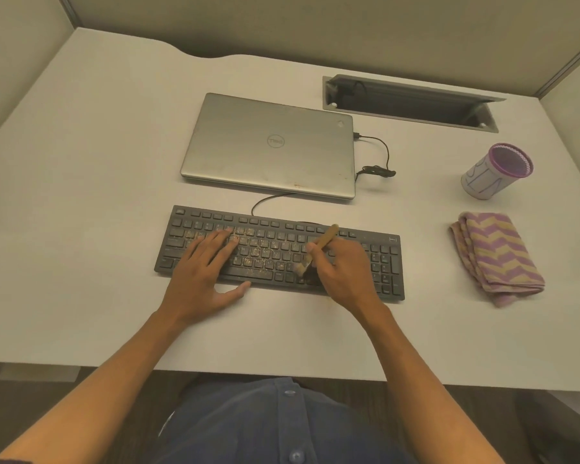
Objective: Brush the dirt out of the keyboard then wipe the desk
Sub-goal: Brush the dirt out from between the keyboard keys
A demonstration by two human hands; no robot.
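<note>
A black keyboard point(379, 259) lies across the middle of the white desk point(81, 195), its middle keys speckled with tan crumbs point(258, 252). My left hand point(205, 269) lies flat on the keyboard's left half, fingers straight and thumb on the desk at the front edge. My right hand point(342, 266) grips a small wooden-handled brush point(318, 249). The brush's dark bristles touch the lower keys right of centre. A folded purple and yellow zigzag cloth point(496, 259) lies on the desk to the right of the keyboard.
A shut silver laptop point(272, 145) sits behind the keyboard, with a black cable point(382, 159) at its right side. A purple-rimmed cup point(496, 170) stands at the right. An open cable tray point(412, 102) is set into the desk at the back right.
</note>
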